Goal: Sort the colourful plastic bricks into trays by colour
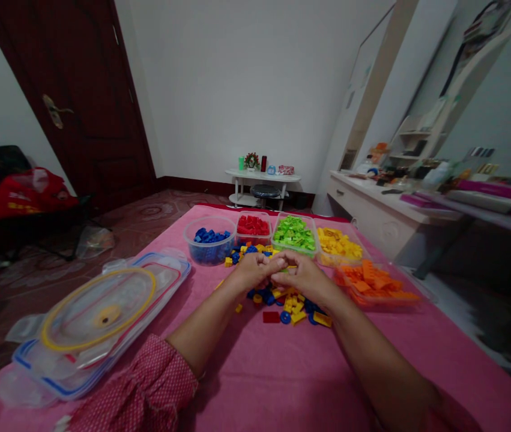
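Observation:
Over a loose pile of toy building bricks [289,303], mostly yellow and blue, my two hands meet fingertip to fingertip. My left hand [254,270] is closed in a pinch, and its fingertips hide whatever is in them. The fingers of my right hand [302,276] are curled together, with a sliver of a green toy brick [286,270] showing between them. A flat red brick [271,317] and a blue ring-shaped piece [285,317] lie at the near edge of the pile.
Behind the pile stand clear tubs of blue bricks [210,237], red bricks [253,225], green bricks [295,233] and yellow bricks [340,243]. Orange bricks [374,281] fill a tub at right. Stacked plastic lids [102,318] lie on the pink cloth [255,372] at left.

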Demonstrator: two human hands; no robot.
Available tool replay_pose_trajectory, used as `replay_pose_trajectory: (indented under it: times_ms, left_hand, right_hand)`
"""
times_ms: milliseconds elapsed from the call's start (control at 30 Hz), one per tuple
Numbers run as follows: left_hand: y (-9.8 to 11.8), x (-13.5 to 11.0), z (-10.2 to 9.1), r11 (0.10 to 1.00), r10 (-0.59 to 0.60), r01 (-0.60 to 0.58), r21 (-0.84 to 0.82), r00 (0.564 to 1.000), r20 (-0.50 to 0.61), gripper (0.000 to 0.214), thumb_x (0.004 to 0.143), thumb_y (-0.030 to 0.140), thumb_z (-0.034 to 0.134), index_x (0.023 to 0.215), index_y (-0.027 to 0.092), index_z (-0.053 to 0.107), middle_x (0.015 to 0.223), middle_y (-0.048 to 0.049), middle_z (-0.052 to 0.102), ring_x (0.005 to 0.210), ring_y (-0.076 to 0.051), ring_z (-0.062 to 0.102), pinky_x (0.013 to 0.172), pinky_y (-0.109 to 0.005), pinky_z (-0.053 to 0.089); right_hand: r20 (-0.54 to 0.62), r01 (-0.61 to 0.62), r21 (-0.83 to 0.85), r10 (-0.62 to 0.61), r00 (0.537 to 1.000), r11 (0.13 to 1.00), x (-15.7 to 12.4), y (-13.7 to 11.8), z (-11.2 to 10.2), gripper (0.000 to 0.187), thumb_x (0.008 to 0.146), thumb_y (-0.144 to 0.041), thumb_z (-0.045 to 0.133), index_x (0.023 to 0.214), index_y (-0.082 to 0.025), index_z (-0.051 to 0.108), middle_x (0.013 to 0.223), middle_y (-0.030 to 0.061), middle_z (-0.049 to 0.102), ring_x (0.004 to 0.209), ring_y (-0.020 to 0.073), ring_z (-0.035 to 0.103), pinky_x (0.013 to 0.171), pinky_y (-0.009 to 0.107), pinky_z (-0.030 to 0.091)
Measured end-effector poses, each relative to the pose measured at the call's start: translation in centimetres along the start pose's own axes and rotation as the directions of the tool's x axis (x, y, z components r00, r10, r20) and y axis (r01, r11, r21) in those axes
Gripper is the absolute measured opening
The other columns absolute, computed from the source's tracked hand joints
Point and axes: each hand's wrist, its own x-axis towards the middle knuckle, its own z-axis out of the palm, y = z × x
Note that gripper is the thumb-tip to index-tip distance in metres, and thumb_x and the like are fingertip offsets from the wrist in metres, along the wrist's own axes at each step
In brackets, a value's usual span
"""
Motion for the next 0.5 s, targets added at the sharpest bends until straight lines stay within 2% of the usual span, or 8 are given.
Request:
replay_pose_trajectory:
  times_ms: [133,233,367,433,500]
  left_hand:
    - [-0.6,0.3,0.1,0.982,0.058,-0.049,0.184,0.997,-0.045,0.056,0.063,0.069,0.057,0.056,0.015,0.048,0.042,0.0052,0.042,0.038,-0.006,0.035,0.040,-0.020,0.022]
    - [-1.0,0.5,0.2,0.975,0.069,-0.057,0.217,0.996,-0.049,0.055,0.065,0.068,0.055,0.059,0.014,0.052,0.048,0.0024,0.049,0.041,-0.007,0.039,0.041,-0.020,0.025]
    - [-1.6,0.8,0.3,0.967,0.100,-0.091,0.239,0.995,-0.025,0.056,0.065,0.068,0.055,0.063,0.012,0.057,0.054,-0.0010,0.056,0.045,-0.008,0.043,0.043,-0.020,0.027]
    - [-1.7,1.0,0.2,0.964,0.116,-0.109,0.244,0.993,-0.013,0.057,0.066,0.069,0.052,0.062,0.012,0.058,0.054,-0.0014,0.057,0.044,-0.008,0.043,0.042,-0.020,0.026]
    - [-1.6,1.0,0.0,0.971,0.113,-0.108,0.214,0.993,-0.013,0.059,0.069,0.070,0.048,0.062,0.012,0.058,0.054,-0.0012,0.056,0.043,-0.008,0.042,0.042,-0.020,0.027]
  right_hand:
    - [0.026,0.016,-0.110,-0.014,1.000,0.994,0.0,0.4,0.0,0.023,0.069,-0.028,0.062,0.088,-0.020,0.051,0.074,-0.0036,0.054,0.055,0.0098,0.054,0.050,0.024,0.049]
    - [0.040,0.041,-0.216,-0.033,0.999,0.975,0.1,0.8,-0.1,0.016,0.072,-0.023,0.056,0.086,-0.019,0.051,0.067,-0.0049,0.052,0.050,0.0083,0.050,0.046,0.020,0.043]
    - [-0.027,0.085,-0.318,-0.098,0.995,0.944,0.4,1.2,-0.2,0.015,0.064,-0.014,0.053,0.079,-0.016,0.051,0.070,-0.0030,0.056,0.060,0.0091,0.052,0.052,0.019,0.041]
    - [-0.032,0.062,-0.301,-0.075,0.997,0.951,0.7,1.1,-0.3,0.016,0.063,-0.013,0.053,0.078,-0.016,0.051,0.068,-0.0034,0.056,0.058,0.0083,0.051,0.051,0.018,0.039]
    - [-0.013,-0.003,-0.273,0.000,1.000,0.962,1.2,0.7,-0.7,0.016,0.063,-0.015,0.053,0.079,-0.016,0.051,0.060,-0.0059,0.053,0.049,0.0070,0.047,0.045,0.018,0.035]
